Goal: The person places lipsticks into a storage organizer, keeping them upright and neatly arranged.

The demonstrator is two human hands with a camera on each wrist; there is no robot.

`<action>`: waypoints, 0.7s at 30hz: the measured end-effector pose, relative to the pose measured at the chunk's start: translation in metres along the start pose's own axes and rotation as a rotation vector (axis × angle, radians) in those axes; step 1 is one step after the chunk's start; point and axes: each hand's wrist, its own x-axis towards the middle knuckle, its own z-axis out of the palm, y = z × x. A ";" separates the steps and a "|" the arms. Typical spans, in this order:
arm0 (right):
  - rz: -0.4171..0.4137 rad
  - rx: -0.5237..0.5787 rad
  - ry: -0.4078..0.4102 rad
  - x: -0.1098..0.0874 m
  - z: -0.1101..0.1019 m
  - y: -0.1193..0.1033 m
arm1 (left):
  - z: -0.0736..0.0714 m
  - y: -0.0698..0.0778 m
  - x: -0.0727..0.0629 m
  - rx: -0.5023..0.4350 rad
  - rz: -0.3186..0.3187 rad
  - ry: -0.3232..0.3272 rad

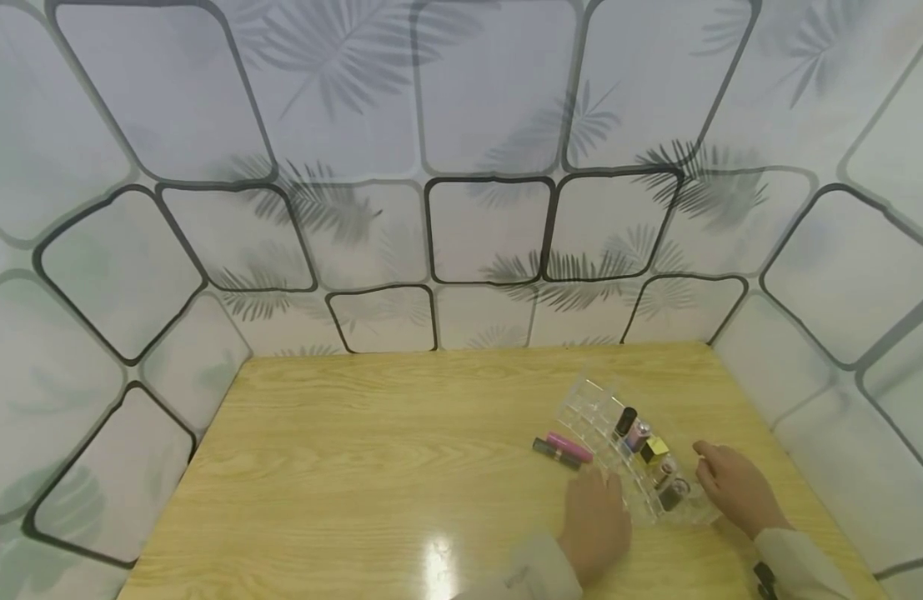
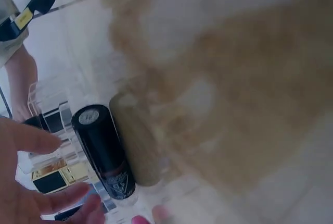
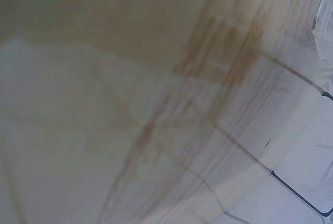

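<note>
While a pale patterned wall covering (image 1: 491, 225) filled the upper half of the frame, a wood-grain table (image 1: 356, 467) took up most of the lower half. Toward the lower right, a clear organizer (image 1: 590, 407) w/ rows of compartments lay diagonally on it. Judging by the layout, it was approx. partway stocked: five items in, two tubes outside, & compartments at its upper-left end w/ nothing visible in them.

R hand (image 1: 742, 492), far lower right, was just beside the organizer, fingers loosely bent, nothing seen in its grasp; couldn't tell if it touched the plastic, b/c the R wrist view was mostly blur. L hand (image 1: 598, 517), bottom right of center, had its fingers parted & relaxed, also apparently gripping nothing.

Just past its fingertips, a pink tube (image 1: 569, 447) & a dark tube (image 1: 556, 454) lay flat, side by side, left of the organizer; those looked like what was left. In the L wrist view, a black cylinder (image 2: 104, 151) showed close up, left of center; unclear which item it was.

Already in, running from lower right to upper left: a dark squat item (image 1: 673, 495), a small bottle (image 1: 663, 475), a gold box (image 1: 654, 450), a pinkish bottle (image 1: 638, 436) & a black-capped tube (image 1: 625, 421).
</note>
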 end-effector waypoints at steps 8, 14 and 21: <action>0.006 0.007 -0.002 0.000 0.000 0.000 | -0.008 0.003 -0.001 -0.011 0.008 -0.127; 0.000 0.000 0.004 0.001 0.000 0.001 | -0.003 0.005 0.002 -0.016 -0.032 -0.162; 0.005 0.001 -0.003 0.001 -0.001 0.001 | -0.004 0.004 0.002 -0.048 -0.070 -0.148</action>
